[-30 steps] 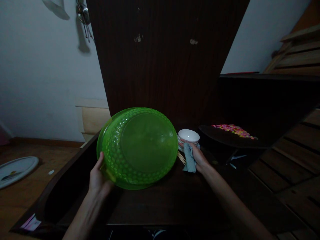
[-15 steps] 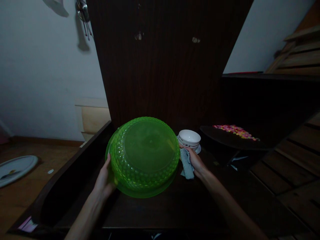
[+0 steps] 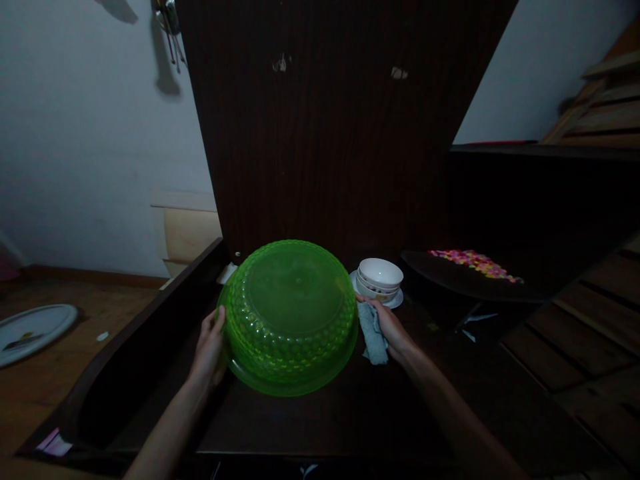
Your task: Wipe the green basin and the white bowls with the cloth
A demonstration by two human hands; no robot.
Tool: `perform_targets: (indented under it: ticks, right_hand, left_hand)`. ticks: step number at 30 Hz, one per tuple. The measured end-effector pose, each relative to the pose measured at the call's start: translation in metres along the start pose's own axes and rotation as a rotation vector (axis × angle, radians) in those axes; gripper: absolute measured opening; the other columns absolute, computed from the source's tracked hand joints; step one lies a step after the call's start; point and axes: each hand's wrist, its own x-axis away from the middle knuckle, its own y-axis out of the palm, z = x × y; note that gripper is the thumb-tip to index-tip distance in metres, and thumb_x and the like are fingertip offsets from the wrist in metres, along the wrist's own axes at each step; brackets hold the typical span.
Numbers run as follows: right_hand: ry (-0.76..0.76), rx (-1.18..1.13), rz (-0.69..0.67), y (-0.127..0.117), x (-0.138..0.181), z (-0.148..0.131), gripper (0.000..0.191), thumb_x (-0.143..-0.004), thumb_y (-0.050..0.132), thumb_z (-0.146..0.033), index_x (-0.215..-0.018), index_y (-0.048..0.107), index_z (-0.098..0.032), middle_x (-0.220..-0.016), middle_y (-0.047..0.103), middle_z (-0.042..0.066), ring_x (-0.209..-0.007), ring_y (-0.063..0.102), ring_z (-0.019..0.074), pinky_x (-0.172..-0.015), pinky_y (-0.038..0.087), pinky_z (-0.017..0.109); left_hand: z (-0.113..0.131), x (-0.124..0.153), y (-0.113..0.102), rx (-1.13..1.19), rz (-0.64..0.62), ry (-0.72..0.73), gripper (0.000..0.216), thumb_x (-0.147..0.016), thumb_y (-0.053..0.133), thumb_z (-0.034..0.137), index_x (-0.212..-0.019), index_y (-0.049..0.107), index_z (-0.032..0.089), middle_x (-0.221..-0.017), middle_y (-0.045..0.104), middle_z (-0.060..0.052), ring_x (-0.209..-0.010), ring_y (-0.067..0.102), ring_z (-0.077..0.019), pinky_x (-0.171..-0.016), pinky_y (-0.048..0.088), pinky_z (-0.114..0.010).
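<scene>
A large green plastic basin (image 3: 289, 315) lies upside down on the dark wooden table (image 3: 350, 413), its flat bottom facing up. My left hand (image 3: 210, 347) grips its left rim, fingers curled round the edge. My right hand (image 3: 390, 327) is at the basin's right side and holds a grey cloth (image 3: 373, 331) that hangs under the palm. Just behind that hand stands a small stack of white bowls (image 3: 380, 277) on a saucer.
A dark tray with colourful bits (image 3: 473, 270) sits on the right of the table. A tall dark wooden panel (image 3: 325, 133) rises behind. A white plate (image 3: 33, 330) lies on the floor at the left. Wooden slats (image 3: 585, 327) run along the right.
The basin has come down from a tilted, raised position to lie nearly flat, bottom up, on the table. My left hand followed its rim; my right hand with the cloth shifted slightly toward it.
</scene>
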Motion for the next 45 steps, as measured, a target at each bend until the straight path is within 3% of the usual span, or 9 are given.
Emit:
perform_targets:
  ticks: [8,17,23,31,33,35,38,40,45]
  right_hand:
    - [0.077,-0.004,-0.025,0.0,-0.002,0.008,0.025,-0.079,0.058,-0.041,-0.087,0.074,-0.023,-0.089,0.079,0.004,-0.095,0.074,0.0236,-0.089,0.057,0.035]
    - [0.156,-0.032,-0.028,0.001,-0.004,0.01,0.027,-0.083,0.058,-0.041,-0.093,0.076,-0.023,-0.082,0.079,0.004,-0.09,0.076,0.0232,-0.086,0.059,0.033]
    - [0.168,-0.04,-0.034,0.001,-0.007,0.011,0.029,-0.087,0.054,-0.038,-0.096,0.076,-0.021,-0.083,0.079,0.005,-0.091,0.076,0.0212,-0.091,0.057,0.033]
    - [0.113,-0.019,-0.059,-0.011,-0.015,0.009,0.024,-0.084,0.061,-0.038,-0.092,0.075,-0.022,-0.086,0.079,0.004,-0.091,0.075,0.0222,-0.088,0.058,0.032]
    - [0.095,-0.013,-0.043,-0.012,-0.017,0.003,0.021,-0.083,0.063,-0.036,-0.092,0.074,-0.021,-0.086,0.079,0.004,-0.086,0.075,0.0213,-0.084,0.059,0.03]
    - [0.084,-0.015,-0.026,-0.011,-0.019,-0.006,0.022,-0.085,0.062,-0.037,-0.094,0.072,-0.02,-0.082,0.078,0.005,-0.08,0.075,0.0212,-0.079,0.06,0.031]
    - [0.074,-0.04,-0.02,-0.008,-0.022,-0.023,0.029,-0.088,0.06,-0.044,-0.101,0.068,-0.02,-0.079,0.077,0.006,-0.073,0.074,0.0218,-0.074,0.061,0.033]
    - [0.068,-0.057,-0.026,-0.006,-0.024,-0.035,0.028,-0.087,0.062,-0.043,-0.101,0.067,-0.019,-0.08,0.077,0.006,-0.072,0.074,0.0213,-0.071,0.061,0.032]
    - [0.033,-0.051,-0.07,0.002,-0.029,-0.061,0.015,-0.07,0.075,-0.018,-0.083,0.068,-0.017,-0.077,0.075,0.004,-0.065,0.071,0.0171,-0.062,0.06,0.025]
  left_hand:
    - [-0.002,-0.02,-0.026,-0.502,-0.009,0.191,0.058,-0.074,0.059,0.069,-0.098,0.065,0.017,-0.1,0.072,-0.013,-0.099,0.067,-0.0331,-0.084,0.053,-0.045]
    - [0.004,-0.032,-0.029,-1.047,-0.118,0.403,0.046,-0.08,0.036,0.063,-0.064,0.054,0.024,-0.082,0.071,-0.02,-0.093,0.067,-0.0398,-0.087,0.049,-0.051]
    - [0.006,-0.03,-0.027,-1.219,-0.142,0.462,0.056,-0.086,0.026,0.058,-0.07,0.063,0.019,-0.086,0.07,-0.023,-0.089,0.069,-0.038,-0.078,0.051,-0.044]
    - [0.019,-0.037,-0.031,-1.263,-0.098,0.479,0.058,-0.088,0.029,0.057,-0.051,0.057,0.024,-0.06,0.066,-0.021,-0.074,0.07,-0.0417,-0.064,0.048,-0.042]
    - [0.026,-0.04,-0.03,-1.24,-0.083,0.51,0.057,-0.089,0.029,0.054,-0.059,0.064,0.021,-0.066,0.069,-0.022,-0.076,0.071,-0.042,-0.065,0.049,-0.042]
    - [0.035,-0.042,-0.027,-1.201,-0.079,0.557,0.054,-0.091,0.029,0.048,-0.086,0.073,0.017,-0.079,0.073,-0.02,-0.082,0.072,-0.0385,-0.07,0.05,-0.04]
    - [0.047,-0.044,-0.018,-1.075,-0.094,0.646,0.054,-0.093,0.032,0.043,-0.131,0.059,0.016,-0.094,0.075,-0.014,-0.085,0.071,-0.0301,-0.074,0.051,-0.035]
    - [0.052,-0.046,-0.011,-0.939,-0.094,0.698,0.057,-0.092,0.037,0.046,-0.139,0.051,0.016,-0.095,0.074,-0.012,-0.085,0.07,-0.0282,-0.075,0.051,-0.035]
    - [0.053,-0.053,0.01,-0.644,-0.165,0.67,0.061,-0.087,0.051,0.056,-0.133,0.055,0.016,-0.106,0.072,-0.012,-0.095,0.068,-0.0287,-0.087,0.051,-0.04]
